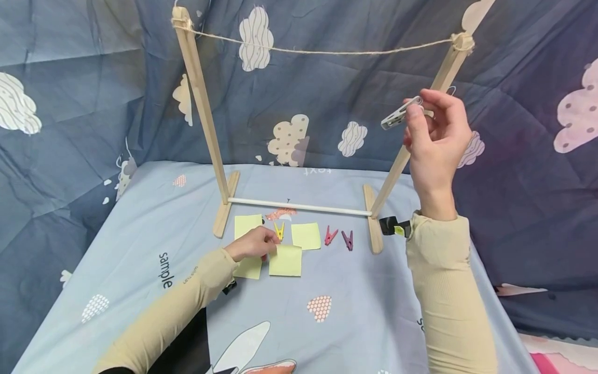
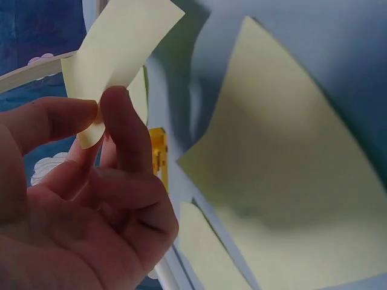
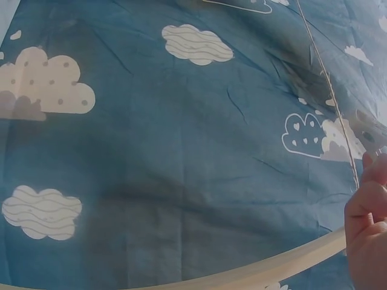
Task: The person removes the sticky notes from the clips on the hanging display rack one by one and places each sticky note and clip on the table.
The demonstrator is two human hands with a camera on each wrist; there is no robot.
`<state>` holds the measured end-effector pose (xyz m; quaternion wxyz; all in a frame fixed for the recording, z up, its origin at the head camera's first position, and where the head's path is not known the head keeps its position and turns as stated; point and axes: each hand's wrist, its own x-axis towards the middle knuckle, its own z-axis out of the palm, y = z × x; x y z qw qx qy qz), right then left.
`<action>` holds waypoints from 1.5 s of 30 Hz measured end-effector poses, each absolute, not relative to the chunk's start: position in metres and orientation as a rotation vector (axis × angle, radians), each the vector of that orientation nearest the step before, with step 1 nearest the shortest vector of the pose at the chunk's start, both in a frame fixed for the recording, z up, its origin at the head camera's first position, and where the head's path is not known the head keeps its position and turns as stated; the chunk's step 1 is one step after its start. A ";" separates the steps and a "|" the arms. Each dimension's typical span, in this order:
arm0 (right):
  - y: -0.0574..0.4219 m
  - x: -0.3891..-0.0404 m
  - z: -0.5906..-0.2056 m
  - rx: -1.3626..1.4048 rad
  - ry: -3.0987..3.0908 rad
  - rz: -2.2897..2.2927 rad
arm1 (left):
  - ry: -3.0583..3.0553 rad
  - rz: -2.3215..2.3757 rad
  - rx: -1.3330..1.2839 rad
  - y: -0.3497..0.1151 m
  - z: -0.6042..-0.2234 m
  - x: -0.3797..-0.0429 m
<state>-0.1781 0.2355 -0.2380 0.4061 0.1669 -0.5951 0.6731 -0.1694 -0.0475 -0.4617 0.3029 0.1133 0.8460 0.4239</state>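
My left hand (image 1: pixel 254 243) is low over the table, pinching a yellow sticky note (image 2: pixel 121 51) by its edge between thumb and forefinger. Other yellow sticky notes (image 1: pixel 306 236) lie around it, one large in the left wrist view (image 2: pixel 290 157). Just beyond the fingertips is a yellow clothespin (image 1: pixel 279 231). Raised near the right post, my right hand (image 1: pixel 439 137) pinches a pale grey clothespin (image 1: pixel 399 114), its nose pointing left, below the twine (image 1: pixel 327 52). The right wrist view catches only part of that hand (image 3: pixel 370 223) at its edge.
A wooden frame with a left post (image 1: pixel 203 98) and a right post (image 1: pixel 394 171) carries the twine; a white rod (image 1: pixel 299 206) joins its feet. Right of the notes lie a red clothespin (image 1: pixel 330 236) and a purple clothespin (image 1: pixel 348 240). Cloud-patterned dark cloth (image 1: pixel 317 104) hangs behind.
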 end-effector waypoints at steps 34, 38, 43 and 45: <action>0.241 -0.159 -0.309 0.269 -1.403 1.920 | 2.574 0.851 0.443 -0.031 -0.478 -0.157; 0.241 -0.155 -0.326 0.212 -1.377 2.004 | 2.612 0.798 0.465 -0.029 -0.480 -0.154; 0.241 -0.148 -0.347 0.121 -1.414 2.022 | 2.684 0.672 0.523 -0.026 -0.483 -0.152; 0.242 -0.144 -0.356 0.089 -1.408 2.036 | 2.706 0.633 0.549 -0.025 -0.483 -0.153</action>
